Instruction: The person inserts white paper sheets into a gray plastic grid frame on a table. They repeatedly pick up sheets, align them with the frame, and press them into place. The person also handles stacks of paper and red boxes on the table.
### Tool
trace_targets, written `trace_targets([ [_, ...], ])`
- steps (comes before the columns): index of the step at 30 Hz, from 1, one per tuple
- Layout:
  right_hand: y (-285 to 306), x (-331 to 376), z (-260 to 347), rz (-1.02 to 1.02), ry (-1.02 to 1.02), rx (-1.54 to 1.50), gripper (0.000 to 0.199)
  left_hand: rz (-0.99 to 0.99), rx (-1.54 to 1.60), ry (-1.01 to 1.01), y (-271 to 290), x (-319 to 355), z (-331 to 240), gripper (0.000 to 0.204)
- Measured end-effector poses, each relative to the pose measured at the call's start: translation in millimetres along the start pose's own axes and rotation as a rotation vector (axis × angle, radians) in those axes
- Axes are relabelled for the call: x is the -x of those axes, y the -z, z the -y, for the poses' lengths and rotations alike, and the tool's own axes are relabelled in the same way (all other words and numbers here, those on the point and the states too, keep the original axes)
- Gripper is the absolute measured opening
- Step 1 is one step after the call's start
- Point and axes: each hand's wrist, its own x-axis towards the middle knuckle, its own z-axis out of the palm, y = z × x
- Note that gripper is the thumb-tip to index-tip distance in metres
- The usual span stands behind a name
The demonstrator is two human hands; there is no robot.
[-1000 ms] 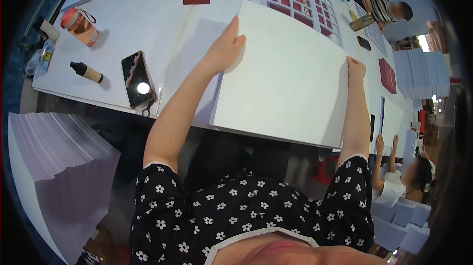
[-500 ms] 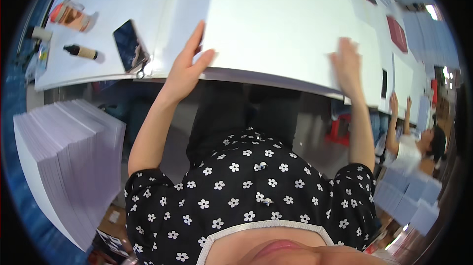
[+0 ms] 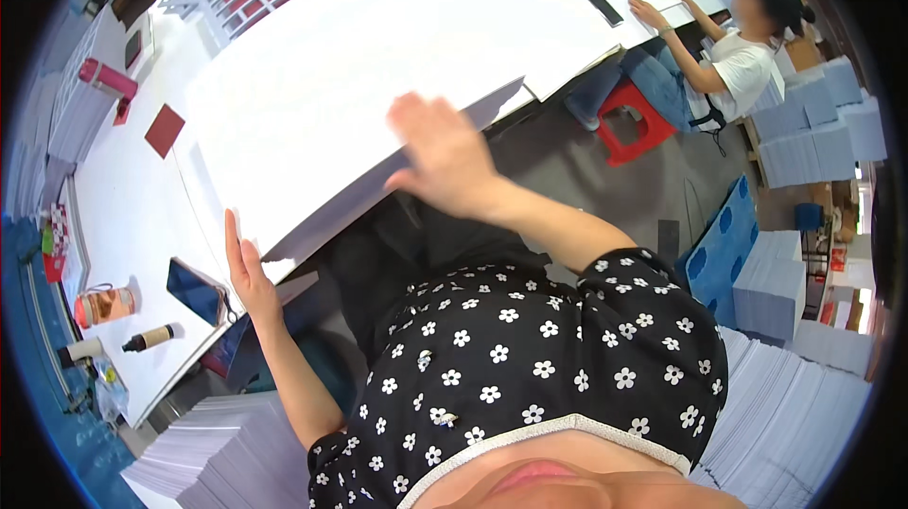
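Your left hand (image 3: 248,271) stands on edge with the fingers straight and together, its palm pressed flat against the near-left edge of the big white sheet (image 3: 378,83). It grips nothing; it only leans on that edge. Your right hand (image 3: 445,154) is spread open, fingers apart and a little blurred, laid against the near-right edge of the same sheet, close to its dark underside; whether it presses or just brushes the sheet you cannot tell. So the sheet lies between your two hands and stretches away from you, tilted over the white table (image 3: 123,216), its far part covering most of the tabletop.

Left of your left hand, on the table, lie a dark phone (image 3: 196,289), a small brown bottle (image 3: 148,339) and an orange cup (image 3: 104,305). Farther off on the left sit a dark red square (image 3: 165,130) and a pink cylinder (image 3: 107,79). A stack of white sheets (image 3: 218,457) stands near you on the left; more stacks (image 3: 794,414) rise on the right. Far right, another person (image 3: 733,55) sits on a red stool (image 3: 632,121), hands on the table.
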Motion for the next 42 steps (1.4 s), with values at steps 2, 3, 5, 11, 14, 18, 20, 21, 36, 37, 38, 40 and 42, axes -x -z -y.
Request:
trace_targets([
  [2, 16, 14, -46, -0.078, -0.094, 0.187, 0.073, -0.032, 0.081, 0.019, -4, 3, -2, 0.046],
  [3, 23, 23, -67, -0.103, -0.124, 0.320, 0.066, -0.044, 0.117, 0.033, -6, 4, -4, 0.046],
  [5, 32, 36, -98, -0.149, -0.152, 0.291, 0.048, -0.039, 0.127, 0.028, -7, 3, -1, 0.046],
  [11, 24, 45, -129, -0.336, -0.212, -0.073, 0.028, -0.063, 0.255, 0.081, -13, 4, 4, 0.051],
  [14, 22, 46, -133, -0.353, -0.182, -0.024, 0.029, -0.048, 0.301, 0.133, -16, 1, 0, 0.054],
  [18, 29, 41, -128, -0.309, -0.119, 0.010, 0.027, -0.029, 0.580, 0.266, -13, 5, 0, 0.056],
  [20, 23, 50, -139, -0.315, -0.429, -0.417, 0.042, -0.045, 0.827, 0.351, -4, 3, 2, 0.058],
  [21, 25, 41, -146, -0.396, -0.555, -0.727, 0.052, -0.065, 0.906, 0.400, 1, 1, 5, 0.060],
  [36, -78, 25, -245, 0.097, -1.090, -1.585, 0.053, 0.033, 0.606, 0.772, 13, -26, 71, 0.052],
  [37, -77, 29, -245, 0.102, -1.097, -1.581, 0.053, 0.052, 0.601, 0.762, 20, -13, 71, 0.053],
  [38, -76, 31, -241, 0.104, -1.102, -1.577, 0.053, 0.086, 0.598, 0.750, 23, -2, 72, 0.055],
  [40, -74, 39, -233, 0.115, -1.117, -1.560, 0.052, 0.114, 0.571, 0.740, 29, 23, 56, 0.058],
  [42, -65, 51, -222, 0.108, -1.123, -1.553, 0.052, 0.116, 0.520, 0.726, 40, 53, 32, 0.062],
])
